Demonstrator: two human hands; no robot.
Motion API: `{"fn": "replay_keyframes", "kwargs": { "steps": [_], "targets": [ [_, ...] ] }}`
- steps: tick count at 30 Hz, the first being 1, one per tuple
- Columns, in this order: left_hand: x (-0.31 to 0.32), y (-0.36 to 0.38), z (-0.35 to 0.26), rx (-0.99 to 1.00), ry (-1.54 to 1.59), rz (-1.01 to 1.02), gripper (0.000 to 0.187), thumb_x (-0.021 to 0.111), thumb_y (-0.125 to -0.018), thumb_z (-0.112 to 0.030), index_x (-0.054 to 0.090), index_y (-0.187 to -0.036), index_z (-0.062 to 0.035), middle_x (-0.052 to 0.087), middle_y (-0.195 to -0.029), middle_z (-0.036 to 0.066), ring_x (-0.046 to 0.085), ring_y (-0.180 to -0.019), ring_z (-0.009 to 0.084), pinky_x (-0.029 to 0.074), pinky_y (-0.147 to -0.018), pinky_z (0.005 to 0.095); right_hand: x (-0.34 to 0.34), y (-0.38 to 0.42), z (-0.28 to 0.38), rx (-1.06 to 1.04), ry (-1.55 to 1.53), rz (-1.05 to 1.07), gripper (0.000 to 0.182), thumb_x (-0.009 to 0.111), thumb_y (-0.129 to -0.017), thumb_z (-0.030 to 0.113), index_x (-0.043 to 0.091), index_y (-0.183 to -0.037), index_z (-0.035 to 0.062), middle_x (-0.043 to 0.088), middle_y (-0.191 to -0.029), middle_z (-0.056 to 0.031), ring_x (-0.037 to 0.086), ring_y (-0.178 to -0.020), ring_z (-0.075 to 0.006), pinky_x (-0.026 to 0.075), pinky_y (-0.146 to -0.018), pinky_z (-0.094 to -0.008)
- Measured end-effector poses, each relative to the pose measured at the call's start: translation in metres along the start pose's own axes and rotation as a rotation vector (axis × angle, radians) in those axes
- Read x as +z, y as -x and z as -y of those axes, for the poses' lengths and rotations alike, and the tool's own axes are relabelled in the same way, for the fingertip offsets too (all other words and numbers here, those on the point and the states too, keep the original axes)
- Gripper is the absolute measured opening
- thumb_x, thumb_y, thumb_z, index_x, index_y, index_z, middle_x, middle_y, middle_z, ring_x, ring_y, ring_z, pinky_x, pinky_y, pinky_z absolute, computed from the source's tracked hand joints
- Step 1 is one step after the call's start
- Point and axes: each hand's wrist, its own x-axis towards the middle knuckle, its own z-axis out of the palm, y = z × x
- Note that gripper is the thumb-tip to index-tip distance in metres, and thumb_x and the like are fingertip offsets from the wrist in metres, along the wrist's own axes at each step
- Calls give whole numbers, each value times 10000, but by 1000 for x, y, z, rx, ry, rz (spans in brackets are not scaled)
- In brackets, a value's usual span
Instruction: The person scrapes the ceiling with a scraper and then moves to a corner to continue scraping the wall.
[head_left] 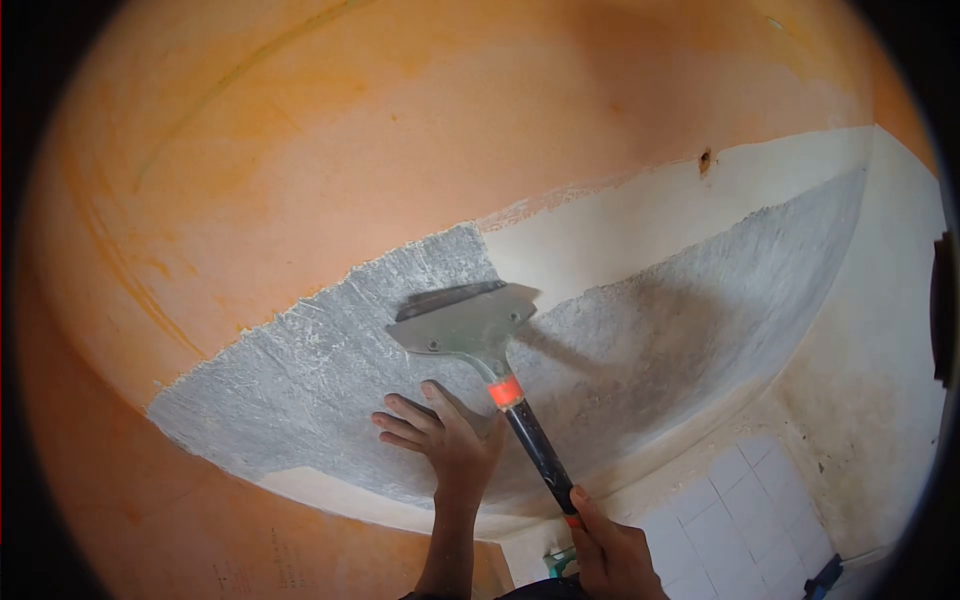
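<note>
A long-handled scraper (465,328) with a wide metal head, an orange band and a black handle lies against the wall, its blade at the corner where grey scraped surface (320,350) meets white coating (600,235). My right hand (612,550) is wrapped round the lower end of the handle. Left of the handle, my left hand (450,435) has its fingers spread and holds nothing; whether it touches the grey surface is unclear. Orange paint (300,180) covers the wall above.
A small hole (705,160) marks the wall at the upper right. Pale tiles (735,510) show at the lower right, with a dark blue object (823,578) near them. Something green (560,562) is partly visible beside my right hand. A dark object (943,310) stands at the right edge.
</note>
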Motion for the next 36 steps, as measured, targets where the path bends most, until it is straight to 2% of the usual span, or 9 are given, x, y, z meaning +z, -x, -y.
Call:
{"fn": "replay_keyframes", "kwargs": {
  "steps": [2,4,12,17,19,25,28,30,36],
  "targets": [
    [-2,2,-1,-24,4,37,1273,681,-757,-668,-69,-1486,57,-225,-1440,451,-270,-1290,664,-92,-959,794,-2,-4,0,-15,-9,-9,385,521,-1001,100,516,-1386,93,589,-752,-123,487,-561,-127,443,-536,-277],
    [-4,0,-1,-15,120,3,1128,693,-763,-586,101,-1471,63,-122,-1421,496,-220,-1265,713,-80,-921,821,-1,-2,0,-37,-24,-19,383,522,-1000,98,517,-1384,89,600,-767,-128,497,-568,-132,448,-542,-281],
    [-7,1,-2,-28,131,25,1130,689,-763,-592,109,-1465,78,-113,-1420,500,-224,-1268,708,-91,-928,813,-5,-2,8,21,-23,35,358,526,-990,77,532,-1343,22,662,-1136,-229,676,-894,-220,514,-762,-283],
    [-6,0,-4,-28,126,36,1138,686,-766,-596,97,-1477,69,-123,-1425,495,-231,-1271,702,-92,-925,815,0,-4,-5,-11,107,-15,361,536,-982,69,532,-1338,9,661,-1135,-238,689,-963,-270,528,-796,-310],
    [-7,0,-4,-61,60,76,1255,688,-763,-643,-58,-1489,57,-203,-1446,454,-266,-1307,646,-106,-983,772,1,-2,-4,-72,166,-2,366,538,-980,66,527,-1340,4,663,-1125,-240,690,-965,-279,531,-800,-317],
    [-8,0,-4,-37,53,31,1238,692,-764,-629,-35,-1486,67,-192,-1450,452,-249,-1315,645,-101,-987,770,-13,-1,11,152,41,108,371,541,-982,79,523,-1346,9,656,-1144,-242,687,-1001,-289,535,-801,-328],
    [-4,1,-3,-30,123,12,1168,680,-764,-621,64,-1484,61,-152,-1434,480,-241,-1276,693,-100,-928,811,-7,2,10,297,93,141,369,539,-987,91,527,-1350,28,671,-1106,-230,694,-937,-303,534,-762,-331],
    [-4,1,-2,-23,124,5,1167,683,-763,-618,67,-1483,63,-150,-1433,481,-240,-1275,694,-100,-929,811,2,5,-5,-31,145,-10,379,536,-990,100,522,-1367,55,679,-1006,-226,685,-825,-303,526,-704,-341],
    [-5,1,-3,-31,104,26,1171,702,-753,-602,74,-1484,64,-153,-1434,481,-230,-1274,700,-86,-926,817,2,13,-20,115,223,61,377,542,-983,94,524,-1357,47,679,-942,-217,672,-774,-302,534,-698,-342]
  ]
}}
